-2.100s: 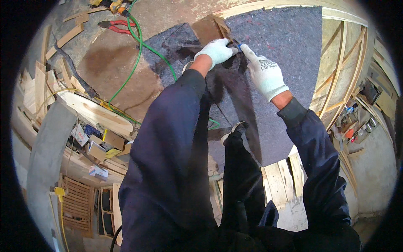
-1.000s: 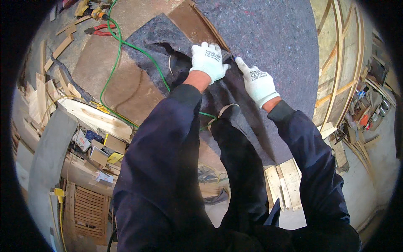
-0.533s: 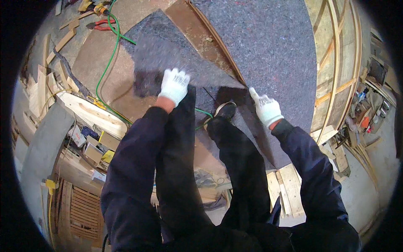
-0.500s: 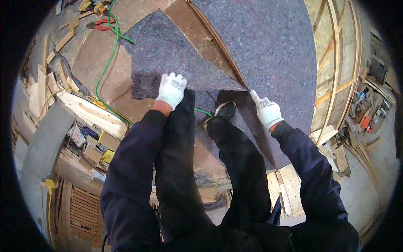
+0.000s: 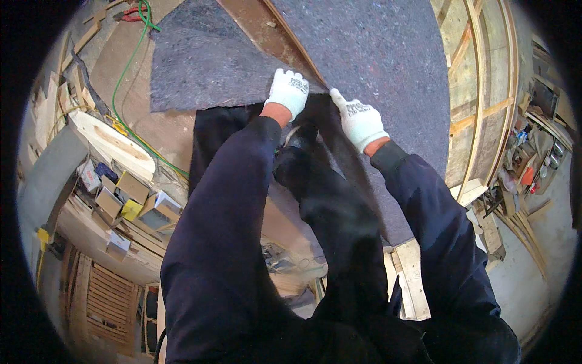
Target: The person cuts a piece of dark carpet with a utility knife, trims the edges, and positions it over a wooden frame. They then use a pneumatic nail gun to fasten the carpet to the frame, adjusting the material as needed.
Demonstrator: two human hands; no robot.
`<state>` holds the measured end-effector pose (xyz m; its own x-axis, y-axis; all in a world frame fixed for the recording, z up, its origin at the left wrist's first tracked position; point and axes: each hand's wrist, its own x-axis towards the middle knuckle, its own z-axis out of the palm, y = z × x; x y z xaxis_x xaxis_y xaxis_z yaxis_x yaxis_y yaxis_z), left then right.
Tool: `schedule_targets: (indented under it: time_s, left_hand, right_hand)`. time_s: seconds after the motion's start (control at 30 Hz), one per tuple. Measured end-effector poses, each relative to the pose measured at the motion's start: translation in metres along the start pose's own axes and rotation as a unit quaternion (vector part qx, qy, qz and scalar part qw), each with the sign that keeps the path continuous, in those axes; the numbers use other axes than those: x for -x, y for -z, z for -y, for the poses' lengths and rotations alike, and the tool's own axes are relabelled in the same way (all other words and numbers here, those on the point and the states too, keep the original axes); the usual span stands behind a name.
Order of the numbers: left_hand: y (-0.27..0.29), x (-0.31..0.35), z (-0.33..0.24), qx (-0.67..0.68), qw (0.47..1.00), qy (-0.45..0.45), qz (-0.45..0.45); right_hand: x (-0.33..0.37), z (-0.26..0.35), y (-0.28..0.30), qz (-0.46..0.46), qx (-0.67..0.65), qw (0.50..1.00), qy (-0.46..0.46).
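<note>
felt [image 5: 388, 67] looks speckled, bluish grey

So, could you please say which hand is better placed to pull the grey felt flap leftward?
Likely the left hand, curled at the lower edge of the felt flap, while the right hand lies over the larger felt sheet.

One gloved left hand [image 5: 287, 94] and one gloved right hand [image 5: 359, 120] are making two. Two navy sleeves [image 5: 430, 206] are covering the arms. Two sections of grey felt [image 5: 388, 73] are lying there. One pair of red-handled pliers [image 5: 132, 15], one green cable [image 5: 128, 71], one slatted wooden panel [image 5: 112, 298] and perhaps four cardboard boxes [image 5: 132, 187], the clutter being blurred, are showing.
</note>
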<state>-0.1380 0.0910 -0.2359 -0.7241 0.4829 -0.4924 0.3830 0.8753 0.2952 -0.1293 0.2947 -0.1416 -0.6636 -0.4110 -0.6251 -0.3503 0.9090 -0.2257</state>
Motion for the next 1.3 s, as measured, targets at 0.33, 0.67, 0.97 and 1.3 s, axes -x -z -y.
schedule_targets:
  time_s: [0.33,0.67,0.97,1.3]
  left_hand:
    - [-0.043,0.082,0.018,-0.085,0.990,-0.070,-0.086]
    - [-0.098,0.157,-0.041,-0.010,0.994,0.050,0.100]
    - [-0.124,0.083,-0.208,-0.014,1.000,-0.002,-0.006]
    - [-0.181,0.134,-0.183,-0.026,0.997,0.004,-0.070]
  right_hand:
    - [0.109,-0.050,-0.066,0.057,0.033,0.998,0.005]
    - [0.195,-0.063,-0.124,0.099,0.037,0.992,-0.069]
    - [0.203,-0.061,-0.146,0.011,0.031,0.999,-0.032]
    - [0.291,-0.100,-0.201,0.071,0.045,0.996,-0.010]
